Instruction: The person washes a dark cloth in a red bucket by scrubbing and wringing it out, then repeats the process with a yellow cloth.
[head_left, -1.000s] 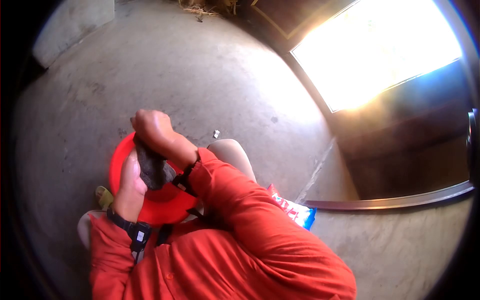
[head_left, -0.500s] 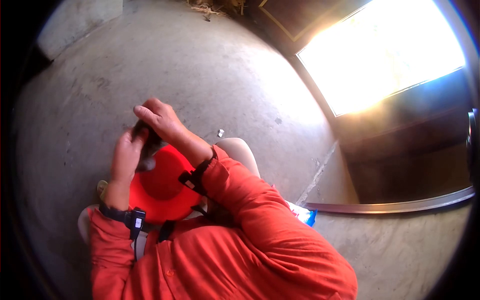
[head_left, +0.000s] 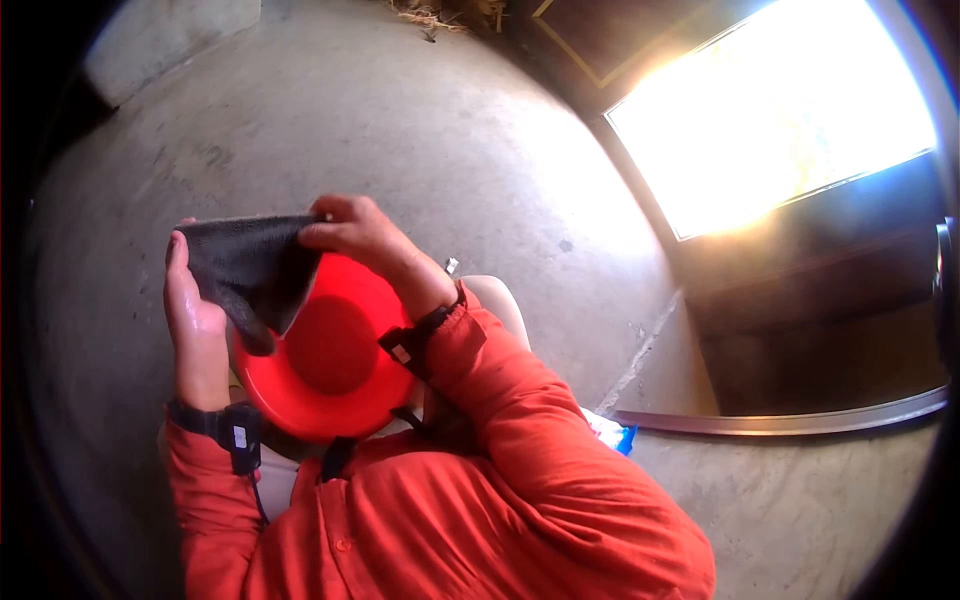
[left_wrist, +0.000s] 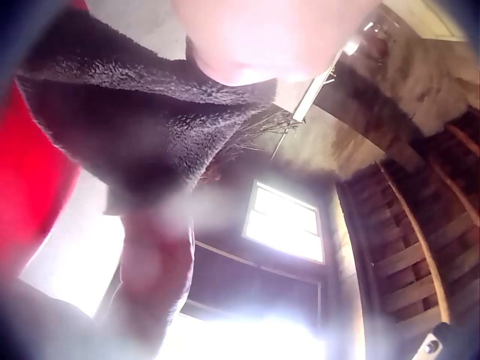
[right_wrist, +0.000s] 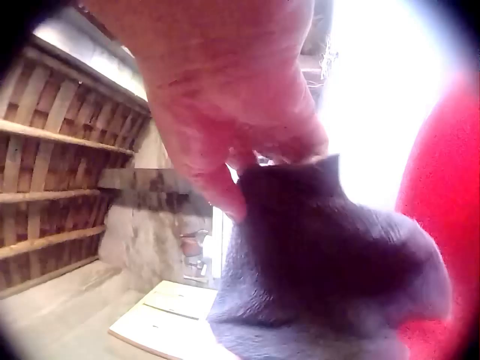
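The head view alone takes in the whole red basin (head_left: 290, 405) on the concrete floor (head_left: 450, 130), with a white and blue packet (head_left: 612, 432) partly hidden behind the right sleeve (head_left: 540, 420). The left wrist view looks up and adds a small bright window (left_wrist: 285, 221) and the fuzzy pile of the dark grey cloth (left_wrist: 112, 135); the right wrist view adds a slatted wooden ceiling (right_wrist: 52, 150) and a pale panel (right_wrist: 165, 315).

The cloth hangs between the two hands, above the far left part of the basin, its lower end drooping. The left hand (head_left: 190, 305) holds one upper corner, thumb on the near side; how tightly its fingers close behind cannot be told. The right hand (head_left: 365, 230) pinches the opposite corner between thumb and fingers.

Half a second ago the hands were close together with the cloth bunched between them; now they are well apart, and its upper edge is stretched nearly straight.
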